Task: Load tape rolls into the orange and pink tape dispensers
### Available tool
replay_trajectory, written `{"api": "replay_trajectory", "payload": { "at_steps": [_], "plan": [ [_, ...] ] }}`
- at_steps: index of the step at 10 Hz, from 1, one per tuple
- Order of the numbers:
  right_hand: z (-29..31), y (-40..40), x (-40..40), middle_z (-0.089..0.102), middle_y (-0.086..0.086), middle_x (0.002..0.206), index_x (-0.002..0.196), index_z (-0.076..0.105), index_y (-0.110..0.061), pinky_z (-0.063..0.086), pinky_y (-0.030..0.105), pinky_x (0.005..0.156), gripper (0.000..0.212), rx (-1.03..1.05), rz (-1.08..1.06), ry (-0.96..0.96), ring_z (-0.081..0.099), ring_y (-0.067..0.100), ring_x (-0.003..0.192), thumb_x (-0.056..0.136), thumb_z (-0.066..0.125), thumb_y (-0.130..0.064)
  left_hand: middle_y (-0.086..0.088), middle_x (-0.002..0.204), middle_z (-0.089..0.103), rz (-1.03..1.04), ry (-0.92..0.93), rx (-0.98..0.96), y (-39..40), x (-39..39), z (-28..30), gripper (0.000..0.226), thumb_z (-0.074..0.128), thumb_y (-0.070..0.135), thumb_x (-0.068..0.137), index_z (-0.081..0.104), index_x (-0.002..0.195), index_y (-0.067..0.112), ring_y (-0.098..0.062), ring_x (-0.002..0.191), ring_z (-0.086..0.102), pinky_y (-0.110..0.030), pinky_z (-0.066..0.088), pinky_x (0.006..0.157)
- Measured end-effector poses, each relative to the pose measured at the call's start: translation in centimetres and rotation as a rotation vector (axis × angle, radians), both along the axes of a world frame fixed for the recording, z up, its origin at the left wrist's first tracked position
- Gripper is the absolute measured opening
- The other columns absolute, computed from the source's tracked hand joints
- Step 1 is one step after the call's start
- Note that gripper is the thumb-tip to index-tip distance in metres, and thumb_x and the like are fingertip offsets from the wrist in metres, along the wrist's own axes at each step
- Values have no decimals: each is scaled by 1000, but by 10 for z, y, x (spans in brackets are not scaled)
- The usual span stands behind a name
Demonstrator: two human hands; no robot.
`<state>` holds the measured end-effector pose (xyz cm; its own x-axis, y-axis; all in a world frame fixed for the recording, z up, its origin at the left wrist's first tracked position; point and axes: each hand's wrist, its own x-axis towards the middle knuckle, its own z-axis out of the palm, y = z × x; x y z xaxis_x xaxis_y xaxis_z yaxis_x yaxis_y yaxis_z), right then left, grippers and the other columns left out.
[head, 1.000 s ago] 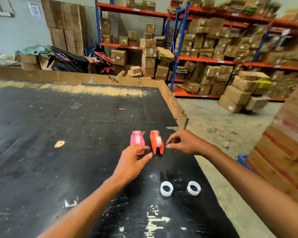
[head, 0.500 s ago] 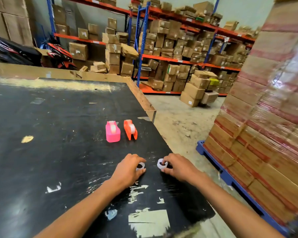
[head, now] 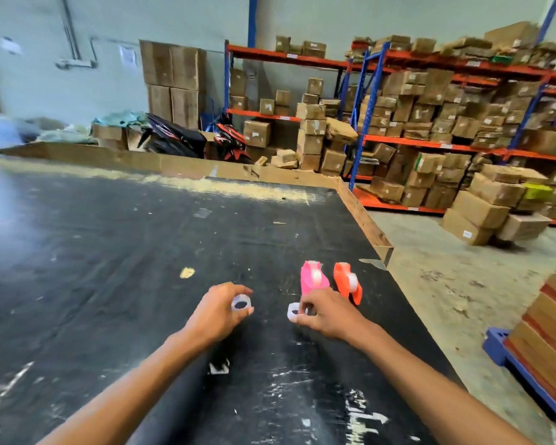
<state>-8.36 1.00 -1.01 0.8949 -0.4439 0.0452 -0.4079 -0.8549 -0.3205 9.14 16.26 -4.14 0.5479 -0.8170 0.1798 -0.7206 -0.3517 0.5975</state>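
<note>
Holding one white tape roll (head: pixel 241 304), the left hand (head: pixel 217 313) had its fingers curled around the ring, above the black table (head: pixel 93 268). The right hand (head: pixel 326 313) pinched a second white tape roll (head: pixel 293 311) between thumb and fingertips, near the table surface (whether it touched could not be told). Item: pink tape dispenser (head: pixel 313 277), upright on the table, just beyond the right hand, a pale hub showing in its middle. Item: orange tape dispenser (head: pixel 348 283), just right of the pink one, close to the table's right edge, likewise showing a pale hub. Far background: cardboard boxes (head: pixel 482 207) stacked on the floor and on orange-and-blue shelving (head: pixel 363 123).
</note>
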Motion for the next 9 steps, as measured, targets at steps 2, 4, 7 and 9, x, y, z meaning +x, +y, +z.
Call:
{"api": "replay_trajectory", "payload": {
  "at_steps": [2,4,7,9],
  "plan": [
    [0,-22,70,70,2,92,87,70,-12,40,34,70,33,-123,77,-16,59,20,92,86,59,-43,-6,117,67,102,2,13,-15,43,3,38,66,26,82,64,118,16,-24,116,56,-33,43,98],
    [0,-49,103,72,9,103,98,72,-14,28,31,76,35,-328,105,80,57,30,105,89,53,-43,-4,125,64,97,28,58,-62,58,-6,44,64,28,82,59,125,18,-23,122,53,-35,42,103],
    [-10,-51,97,69,19,99,94,67,-7,29,35,76,34,-351,166,117,57,36,100,87,54,-38,-1,127,64,85,75,145,-67,54,-19,65,65,32,74,47,136,20,-23,123,53,-39,45,101],
    [5,-34,75,69,14,103,95,66,-8,33,38,80,34,-348,169,75,54,33,102,88,54,-38,-5,135,56,91,21,79,-42,36,-11,66,68,28,79,42,139,18,-26,129,45,-37,39,106]
  ]
}}
